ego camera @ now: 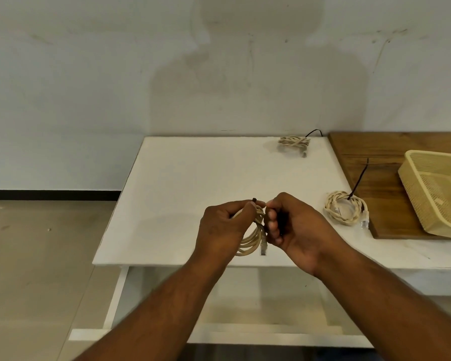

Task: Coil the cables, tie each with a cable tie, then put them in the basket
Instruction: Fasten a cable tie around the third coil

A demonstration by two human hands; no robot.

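We hold the coiled cable [251, 239] above the table's [167, 191] near edge. Our left hand [223, 227] grips its top, and our right hand [297, 227] curls round the cable tie [254, 199]. Light and springy, the cable probably needs pinching where its loops bunch.

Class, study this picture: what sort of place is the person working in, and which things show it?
Probably a plain workroom, not a home: a scuffed bare wall, a white table against it, and a wooden board holding a basket, with coiled cables lying out.
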